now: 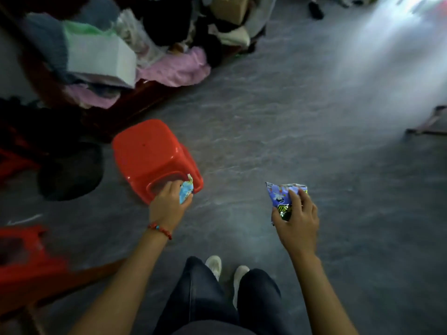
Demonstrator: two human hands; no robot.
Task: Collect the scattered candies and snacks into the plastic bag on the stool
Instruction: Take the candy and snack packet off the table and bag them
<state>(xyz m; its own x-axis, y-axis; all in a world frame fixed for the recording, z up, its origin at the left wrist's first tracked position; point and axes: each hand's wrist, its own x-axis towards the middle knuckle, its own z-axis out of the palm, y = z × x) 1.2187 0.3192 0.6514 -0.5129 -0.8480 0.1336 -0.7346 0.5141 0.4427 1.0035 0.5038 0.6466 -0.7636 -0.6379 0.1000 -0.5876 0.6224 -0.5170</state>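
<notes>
A red plastic stool [147, 151] stands on the grey floor left of centre. No plastic bag shows on its seat. My left hand [169, 204] is beside the stool's near right corner, closed on a small light-blue snack packet [186, 192]. My right hand [297, 221] is out over the bare floor to the right. It grips a purple snack packet [281, 195] together with a dark green-and-black one [285, 211]. The whole view is motion-blurred.
A heap of clothes and a white folded stack [101, 56] lies on a dark red bench at upper left. Another red stool [24, 262] is at lower left, with a dark round object [70, 172] behind it. My legs and white shoes [227, 269] are at bottom centre.
</notes>
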